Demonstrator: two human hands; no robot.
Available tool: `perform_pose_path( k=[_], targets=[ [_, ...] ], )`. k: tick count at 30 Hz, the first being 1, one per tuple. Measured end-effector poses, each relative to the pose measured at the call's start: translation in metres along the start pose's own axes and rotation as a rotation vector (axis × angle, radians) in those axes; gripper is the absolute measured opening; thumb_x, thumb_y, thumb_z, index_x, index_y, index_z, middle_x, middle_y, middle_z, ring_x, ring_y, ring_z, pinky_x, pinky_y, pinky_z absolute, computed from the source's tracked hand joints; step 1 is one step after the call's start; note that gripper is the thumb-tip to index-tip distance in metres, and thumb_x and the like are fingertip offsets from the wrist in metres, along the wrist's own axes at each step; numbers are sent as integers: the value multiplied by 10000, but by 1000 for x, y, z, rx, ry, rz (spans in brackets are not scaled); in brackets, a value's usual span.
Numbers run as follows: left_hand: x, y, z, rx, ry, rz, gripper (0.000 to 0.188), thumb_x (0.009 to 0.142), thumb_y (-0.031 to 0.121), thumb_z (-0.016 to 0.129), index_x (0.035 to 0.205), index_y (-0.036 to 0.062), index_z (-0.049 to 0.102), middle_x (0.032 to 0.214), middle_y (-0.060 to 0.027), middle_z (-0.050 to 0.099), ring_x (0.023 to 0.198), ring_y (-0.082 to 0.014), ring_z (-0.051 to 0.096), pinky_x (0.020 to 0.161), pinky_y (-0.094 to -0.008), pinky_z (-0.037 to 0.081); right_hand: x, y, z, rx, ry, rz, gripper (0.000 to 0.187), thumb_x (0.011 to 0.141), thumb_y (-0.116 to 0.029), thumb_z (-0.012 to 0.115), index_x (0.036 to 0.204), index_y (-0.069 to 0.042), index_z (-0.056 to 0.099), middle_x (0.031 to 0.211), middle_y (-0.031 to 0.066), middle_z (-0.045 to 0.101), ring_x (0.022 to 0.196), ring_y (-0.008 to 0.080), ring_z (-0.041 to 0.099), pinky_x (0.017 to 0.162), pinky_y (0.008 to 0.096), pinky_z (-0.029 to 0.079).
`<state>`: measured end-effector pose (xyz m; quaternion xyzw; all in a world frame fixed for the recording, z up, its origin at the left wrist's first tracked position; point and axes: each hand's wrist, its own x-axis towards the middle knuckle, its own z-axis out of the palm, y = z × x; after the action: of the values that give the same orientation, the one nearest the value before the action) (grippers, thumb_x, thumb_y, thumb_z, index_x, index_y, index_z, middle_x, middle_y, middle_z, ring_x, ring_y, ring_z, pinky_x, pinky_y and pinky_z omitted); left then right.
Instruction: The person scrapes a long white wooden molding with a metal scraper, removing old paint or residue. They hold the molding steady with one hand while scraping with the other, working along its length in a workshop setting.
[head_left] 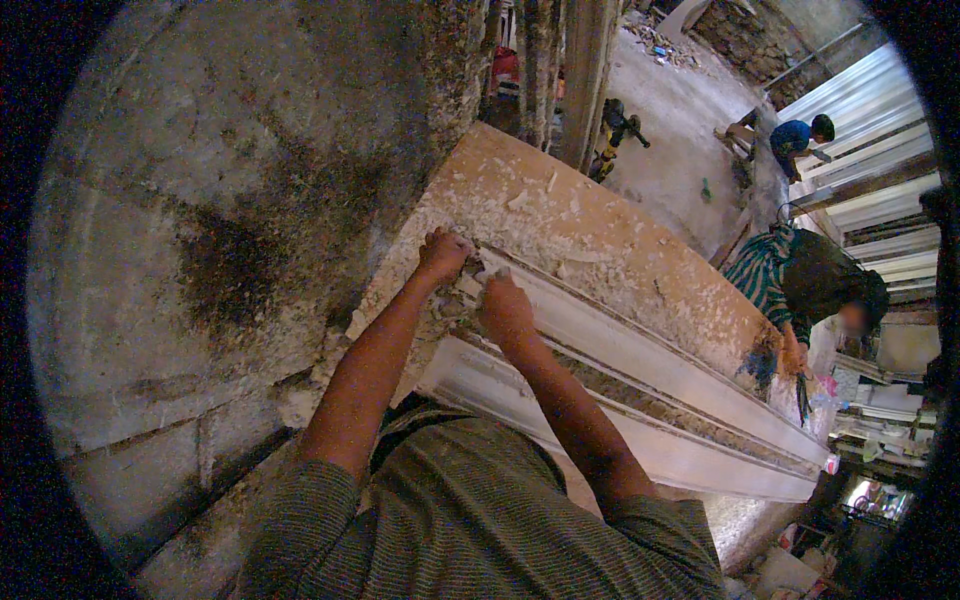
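Note:
My left hand (443, 254) is closed, fingers curled, at the near-left end of a long white moulding (620, 330) on a work board (600, 215). What its fingers hold, if anything, is hidden. Just to the right, my right hand (508, 310) is also closed, with a small greyish edge at its fingertips that is too blurred to name. Broken pale plaster pieces (440, 315) lie between and below the hands. A second white moulding (560, 405) runs alongside the first, nearer my body, with a dark crumb-strewn strip between them.
A stained grey wall (220, 200) rises close on my left. Flakes cover the board. A person in a striped top (765, 265) bends over its far right end; another in blue (793, 138) is farther back. A black-and-yellow power tool (612, 140) stands beyond the board.

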<state>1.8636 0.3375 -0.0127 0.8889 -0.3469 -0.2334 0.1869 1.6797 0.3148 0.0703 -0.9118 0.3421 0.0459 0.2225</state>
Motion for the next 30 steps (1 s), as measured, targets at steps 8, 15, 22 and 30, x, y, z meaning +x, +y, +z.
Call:
perform_pose_path(
  k=[8,15,22,30],
  targets=[
    [42,-3,-12,-258,81,148,639,884,502,649,1377,116,520,1454,-296,374,1383,-463,299,1101,-575,325,14,26,5,10,61,119,189,819,-92,599,976,1,646,1028,258,634,910,439,662,772,537,547],
    [4,1,-45,-411,-35,50,936,862,534,674,1569,133,210,1612,-241,160,1497,-417,122,1193,-488,212,7,53,-27,-98,37,48,267,779,-59,613,1027,41,609,1278,337,545,991,461,618,801,544,533],
    [-101,-99,-15,-380,169,94,536,879,387,713,1288,71,570,1320,-200,520,1267,-386,447,1102,-475,348,-83,48,-32,45,18,-102,370,754,-51,658,1113,33,626,1280,270,531,1169,436,553,951,504,497],
    [-201,-156,-26,-424,101,-55,435,883,338,729,1205,70,615,1145,-145,597,1105,-312,567,978,-417,449,-42,39,7,-41,150,-108,523,728,-62,750,1227,-12,598,1317,245,540,1232,428,507,1029,486,450]
  ],
)
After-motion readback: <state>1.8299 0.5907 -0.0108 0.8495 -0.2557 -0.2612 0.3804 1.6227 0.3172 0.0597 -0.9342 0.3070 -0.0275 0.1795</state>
